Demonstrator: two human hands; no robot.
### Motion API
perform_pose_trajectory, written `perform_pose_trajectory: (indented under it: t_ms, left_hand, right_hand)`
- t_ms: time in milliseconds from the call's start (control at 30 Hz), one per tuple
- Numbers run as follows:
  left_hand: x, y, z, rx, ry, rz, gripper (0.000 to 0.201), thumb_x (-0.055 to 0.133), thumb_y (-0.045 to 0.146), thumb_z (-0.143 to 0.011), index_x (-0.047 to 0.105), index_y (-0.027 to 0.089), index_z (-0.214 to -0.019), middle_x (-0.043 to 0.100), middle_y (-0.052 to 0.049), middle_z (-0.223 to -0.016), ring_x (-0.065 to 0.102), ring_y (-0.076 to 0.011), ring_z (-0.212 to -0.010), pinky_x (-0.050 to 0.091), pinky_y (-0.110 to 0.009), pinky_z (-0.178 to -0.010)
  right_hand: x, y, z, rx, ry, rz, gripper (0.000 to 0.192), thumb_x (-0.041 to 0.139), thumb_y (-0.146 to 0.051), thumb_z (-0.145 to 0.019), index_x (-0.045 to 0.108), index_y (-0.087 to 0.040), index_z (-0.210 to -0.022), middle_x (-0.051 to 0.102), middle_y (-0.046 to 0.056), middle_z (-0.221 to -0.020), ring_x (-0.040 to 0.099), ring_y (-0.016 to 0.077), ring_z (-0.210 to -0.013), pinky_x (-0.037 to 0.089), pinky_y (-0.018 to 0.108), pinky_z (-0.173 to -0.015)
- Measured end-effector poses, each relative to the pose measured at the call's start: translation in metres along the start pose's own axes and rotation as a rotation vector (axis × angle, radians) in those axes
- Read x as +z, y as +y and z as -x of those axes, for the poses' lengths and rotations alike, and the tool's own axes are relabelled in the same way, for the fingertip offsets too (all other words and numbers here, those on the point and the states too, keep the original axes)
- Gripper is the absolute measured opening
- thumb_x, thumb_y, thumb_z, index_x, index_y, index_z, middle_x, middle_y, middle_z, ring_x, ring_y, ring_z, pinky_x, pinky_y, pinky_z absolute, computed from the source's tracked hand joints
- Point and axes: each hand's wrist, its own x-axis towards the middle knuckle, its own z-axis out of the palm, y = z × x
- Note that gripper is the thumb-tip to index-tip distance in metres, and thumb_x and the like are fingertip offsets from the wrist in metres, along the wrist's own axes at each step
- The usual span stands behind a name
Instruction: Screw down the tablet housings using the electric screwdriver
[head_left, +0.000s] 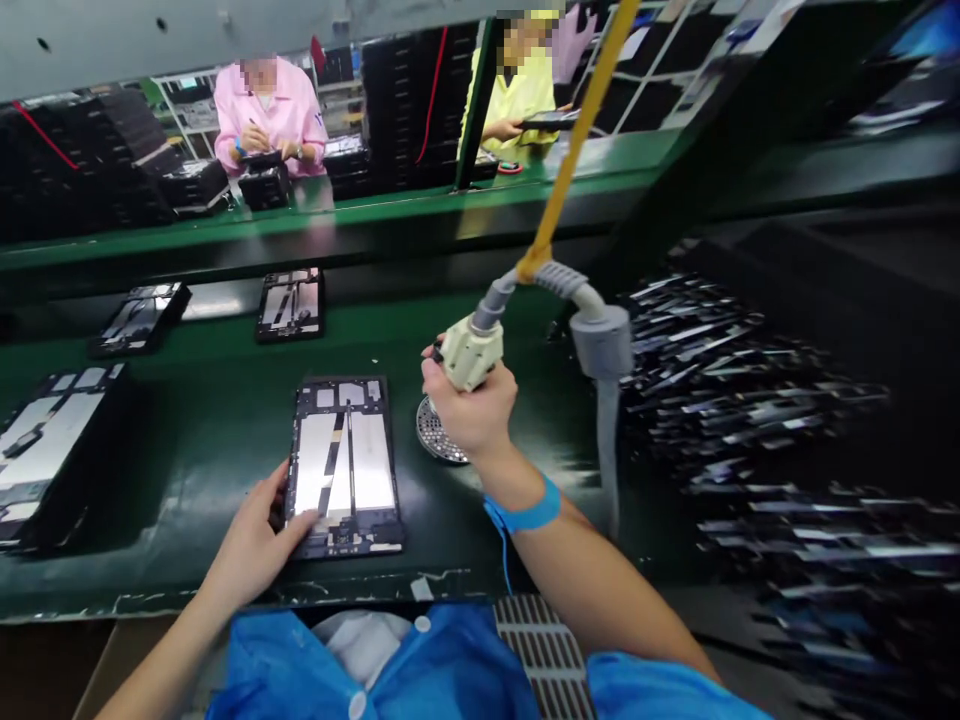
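An opened tablet chassis (345, 465) with silver plates lies flat on the green bench in front of me. My left hand (255, 545) rests on its lower left corner, fingers spread over the frame. My right hand (469, 405) grips a cream-coloured electric screwdriver (471, 350) that hangs from a grey hose and a yellow cord (577, 140). The tool is held upright to the right of the chassis, over a round perforated metal dish (435, 435). A blue wrist strap (529, 512) circles my right wrist.
More opened tablet units lie at the far left (45, 445) and on the conveyor behind (291, 303), (141, 315). Stacks of dark parts blur on the right (757, 400). Two people work across the line, one in pink (270, 115), one in yellow (517, 95).
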Motion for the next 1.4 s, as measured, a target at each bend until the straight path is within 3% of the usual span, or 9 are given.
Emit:
perform_pose_trajectory:
  t_ms: [133,233,333,467,600,700,1033,1233,1400]
  left_hand:
    - [-0.012,-0.01,0.01,0.241,-0.084,-0.259,0.099,0.088,0.053,-0.066,0.047,0.035,-0.154,0.059,-0.011,-0.132,0.063,-0.0359,-0.118,0.057,-0.049,-0.096]
    - [-0.013,-0.016,0.006,0.303,-0.152,-0.29,0.087,0.083,0.051,-0.076,0.046,0.038,-0.154,0.063,-0.008,-0.119,0.068,-0.0296,-0.101,0.059,-0.041,-0.085]
    - [-0.014,-0.015,0.0,0.368,-0.112,-0.361,0.077,0.077,0.054,-0.083,0.047,0.037,-0.153,0.066,-0.007,-0.108,0.067,-0.0294,-0.094,0.058,-0.041,-0.08]
    - [-0.017,0.006,-0.007,0.624,-0.088,-0.458,0.066,0.075,0.055,-0.086,0.056,0.031,-0.144,0.06,-0.014,-0.13,0.059,-0.0363,-0.117,0.053,-0.051,-0.095]
    - [-0.013,0.032,-0.015,0.851,-0.329,-0.416,0.04,0.063,0.034,-0.099,0.059,0.027,-0.138,0.065,-0.012,-0.127,0.057,-0.0306,-0.121,0.051,-0.05,-0.102]
    - [-0.005,0.038,-0.018,0.89,-0.421,-0.387,0.035,0.059,0.027,-0.101,0.061,0.027,-0.135,0.067,-0.011,-0.121,0.059,-0.028,-0.117,0.052,-0.048,-0.101]
    - [-0.005,0.039,-0.02,0.807,-0.39,-0.244,0.028,0.063,0.027,-0.099,0.065,0.023,-0.127,0.067,-0.009,-0.11,0.061,-0.0236,-0.103,0.056,-0.042,-0.088]
    - [-0.007,0.042,-0.021,0.971,-0.357,-0.246,0.026,0.062,0.018,-0.1,0.066,0.016,-0.125,0.069,-0.009,-0.101,0.063,-0.0199,-0.093,0.056,-0.035,-0.08]
    - [-0.005,0.03,-0.019,1.167,-0.274,-0.281,0.039,0.069,0.011,-0.094,0.061,0.011,-0.132,0.072,-0.012,-0.106,0.066,-0.0223,-0.102,0.058,-0.037,-0.089]
  right_hand:
    - [0.013,0.013,0.006,0.05,-0.017,-0.017,0.021,0.072,-0.033,-0.084,0.068,-0.019,-0.099,0.074,0.003,-0.085,0.07,0.0175,-0.072,0.061,0.034,-0.07]
    - [0.011,0.021,0.008,0.079,0.013,-0.037,0.023,0.073,-0.033,-0.083,0.068,-0.018,-0.099,0.074,0.004,-0.086,0.071,0.0187,-0.075,0.062,0.036,-0.071]
    - [0.006,0.026,0.008,0.087,0.037,-0.033,0.024,0.073,-0.033,-0.082,0.069,-0.018,-0.1,0.075,0.005,-0.087,0.072,0.0195,-0.077,0.063,0.038,-0.073]
    - [-0.001,0.03,0.008,0.096,0.037,-0.021,0.024,0.073,-0.031,-0.084,0.069,-0.018,-0.103,0.075,0.005,-0.089,0.074,0.0209,-0.082,0.064,0.04,-0.078]
    - [-0.003,0.03,0.011,0.09,0.027,-0.026,0.023,0.074,-0.029,-0.083,0.07,-0.018,-0.103,0.075,0.005,-0.089,0.075,0.0222,-0.085,0.065,0.042,-0.08]
    - [-0.003,0.029,0.014,0.083,0.017,-0.026,0.019,0.074,-0.028,-0.084,0.07,-0.019,-0.1,0.075,0.005,-0.089,0.075,0.022,-0.085,0.064,0.042,-0.081]
    - [-0.004,0.028,0.015,0.097,0.006,0.005,0.022,0.073,-0.034,-0.083,0.069,-0.02,-0.099,0.074,0.003,-0.086,0.07,0.0181,-0.074,0.062,0.037,-0.072]
    - [-0.004,0.028,0.015,0.067,0.007,-0.036,0.02,0.074,-0.031,-0.082,0.069,-0.023,-0.099,0.074,0.001,-0.086,0.072,0.0191,-0.076,0.062,0.037,-0.072]
    - [-0.004,0.027,0.016,0.062,0.005,-0.05,0.017,0.074,-0.031,-0.083,0.069,-0.023,-0.097,0.074,0.001,-0.086,0.071,0.0188,-0.075,0.063,0.038,-0.074]
